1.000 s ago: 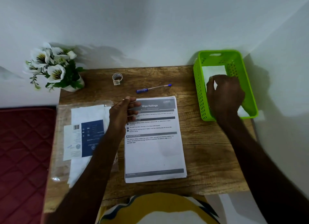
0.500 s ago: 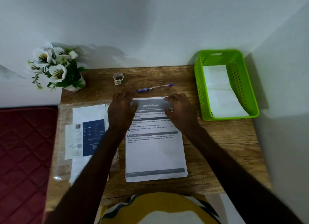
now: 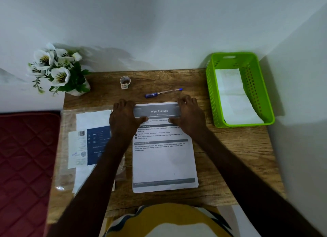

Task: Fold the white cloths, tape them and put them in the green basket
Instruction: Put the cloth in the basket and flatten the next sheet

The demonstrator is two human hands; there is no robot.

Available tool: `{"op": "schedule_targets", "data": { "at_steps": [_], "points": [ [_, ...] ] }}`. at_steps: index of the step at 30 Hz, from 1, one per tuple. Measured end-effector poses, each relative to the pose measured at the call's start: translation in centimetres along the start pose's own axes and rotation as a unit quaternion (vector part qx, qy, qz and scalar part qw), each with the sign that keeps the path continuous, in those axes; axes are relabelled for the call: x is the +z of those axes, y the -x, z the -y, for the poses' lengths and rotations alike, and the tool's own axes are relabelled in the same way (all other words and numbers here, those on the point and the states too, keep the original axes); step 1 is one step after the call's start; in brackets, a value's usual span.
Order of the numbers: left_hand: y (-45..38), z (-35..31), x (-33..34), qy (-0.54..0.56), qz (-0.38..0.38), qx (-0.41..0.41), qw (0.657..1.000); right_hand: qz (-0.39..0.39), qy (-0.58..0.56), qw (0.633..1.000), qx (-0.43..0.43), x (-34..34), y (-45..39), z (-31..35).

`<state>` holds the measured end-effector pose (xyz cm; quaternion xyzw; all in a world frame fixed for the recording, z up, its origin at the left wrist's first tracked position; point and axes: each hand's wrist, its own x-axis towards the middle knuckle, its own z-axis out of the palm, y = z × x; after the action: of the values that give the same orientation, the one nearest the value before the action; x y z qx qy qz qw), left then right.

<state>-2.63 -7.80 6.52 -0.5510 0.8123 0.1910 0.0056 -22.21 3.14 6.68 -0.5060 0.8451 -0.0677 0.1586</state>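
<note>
A white printed sheet (image 3: 164,159) headed "Wipe Railings" lies flat in the middle of the wooden table (image 3: 230,157). My left hand (image 3: 123,116) is on its top left corner and my right hand (image 3: 190,115) on its top right corner. Both thumbs press on the sheet while the fingers curl over its far edge. The green basket (image 3: 210,95) stands at the back right with a folded white piece (image 3: 231,98) lying inside. A small roll of tape (image 3: 125,81) stands near the wall.
A blue pen (image 3: 162,92) lies just beyond the sheet. A clear plastic packet (image 3: 92,143) with white material and a blue label lies at the left. A pot of white flowers (image 3: 58,72) fills the back left corner. A red mattress (image 3: 24,166) borders the table's left side.
My right hand left the green basket and came to the sheet's top right corner. My left hand dropped onto the top left corner.
</note>
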Motion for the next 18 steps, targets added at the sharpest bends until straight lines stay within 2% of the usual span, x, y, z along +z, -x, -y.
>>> {"op": "schedule_targets", "data": {
  "at_steps": [12,18],
  "points": [
    [-0.04,0.18,0.16,0.005,-0.01,-0.013,1.0,-0.031,-0.001,1.0,0.001,-0.12,0.41,0.24],
    [0.48,0.15,0.75,-0.018,-0.066,0.066,0.995,-0.087,0.025,0.996,-0.018,0.52,0.72,0.08]
  ]
}}
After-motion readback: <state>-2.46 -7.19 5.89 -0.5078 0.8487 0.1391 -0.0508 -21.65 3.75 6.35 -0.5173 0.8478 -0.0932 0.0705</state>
